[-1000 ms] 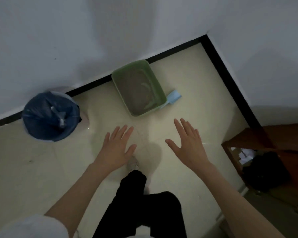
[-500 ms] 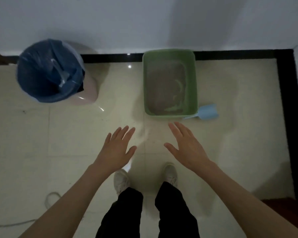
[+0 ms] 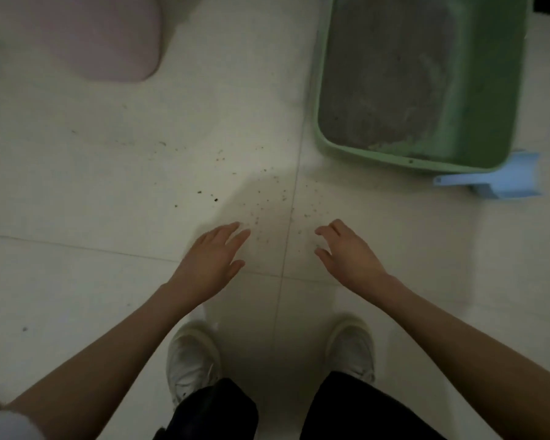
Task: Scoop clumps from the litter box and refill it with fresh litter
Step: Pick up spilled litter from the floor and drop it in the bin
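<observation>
A green litter box (image 3: 362,154) with grey litter inside stands on the tiled floor at the upper right. A light blue scoop (image 3: 502,181) lies on the floor against its near right corner, partly tucked under the rim. My left hand (image 3: 211,260) hovers over the floor with fingers extended and holds nothing. My right hand (image 3: 346,252) hovers beside it with fingers loosely bent, also holding nothing. Both hands are well short of the box and the scoop.
The pink base of a bin (image 3: 108,36) shows at the upper left. Litter grains (image 3: 261,198) are scattered on the tiles in front of the hands. My white shoes (image 3: 192,357) and black trousers are at the bottom.
The view has dropped much closer to the floor and the litter box. The bin's blue bag has left the frame. My right hand's fingers have gone from straight to loosely bent.
</observation>
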Demonstrator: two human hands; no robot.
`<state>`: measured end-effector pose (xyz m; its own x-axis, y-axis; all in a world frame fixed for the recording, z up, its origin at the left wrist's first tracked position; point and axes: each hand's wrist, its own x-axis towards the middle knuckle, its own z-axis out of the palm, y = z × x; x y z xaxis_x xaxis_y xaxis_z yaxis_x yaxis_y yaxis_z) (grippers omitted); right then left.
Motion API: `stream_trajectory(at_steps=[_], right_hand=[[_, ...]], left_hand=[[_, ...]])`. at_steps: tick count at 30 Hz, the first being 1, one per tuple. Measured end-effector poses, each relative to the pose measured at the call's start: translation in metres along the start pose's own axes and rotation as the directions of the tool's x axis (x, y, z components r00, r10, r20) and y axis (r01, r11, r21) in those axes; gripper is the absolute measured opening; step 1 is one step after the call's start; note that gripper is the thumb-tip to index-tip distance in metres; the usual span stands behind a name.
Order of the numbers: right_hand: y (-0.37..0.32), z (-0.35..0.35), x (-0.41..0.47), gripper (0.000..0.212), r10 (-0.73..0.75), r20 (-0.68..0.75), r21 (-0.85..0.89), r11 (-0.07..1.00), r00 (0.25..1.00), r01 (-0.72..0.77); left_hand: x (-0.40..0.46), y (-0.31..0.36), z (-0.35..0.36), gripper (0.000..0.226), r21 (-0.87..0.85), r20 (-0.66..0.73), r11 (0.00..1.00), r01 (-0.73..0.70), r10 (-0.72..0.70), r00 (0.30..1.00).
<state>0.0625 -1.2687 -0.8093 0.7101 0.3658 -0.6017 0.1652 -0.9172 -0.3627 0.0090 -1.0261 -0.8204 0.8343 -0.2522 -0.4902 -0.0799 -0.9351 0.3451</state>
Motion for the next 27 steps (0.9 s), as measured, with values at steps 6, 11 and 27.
stream_trajectory(at_steps=[6,11,27], right_hand=[[0.024,0.041,0.032,0.034,0.113,-0.073,0.183,0.978,0.991,-0.098],[0.023,0.047,0.033,0.025,0.095,-0.123,0.125,0.989,0.988,-0.079],[0.020,0.054,0.035,0.022,-0.034,-0.133,-0.089,0.996,0.991,0.022]], left_hand=[[0.034,-0.002,0.045,0.040,-0.225,-0.172,0.972,0.071,-0.111,0.979],[0.041,0.004,0.051,0.044,-0.274,-0.184,0.956,0.104,-0.158,0.970],[0.057,0.015,0.062,0.011,-0.291,-0.286,0.954,0.070,-0.156,0.945]])
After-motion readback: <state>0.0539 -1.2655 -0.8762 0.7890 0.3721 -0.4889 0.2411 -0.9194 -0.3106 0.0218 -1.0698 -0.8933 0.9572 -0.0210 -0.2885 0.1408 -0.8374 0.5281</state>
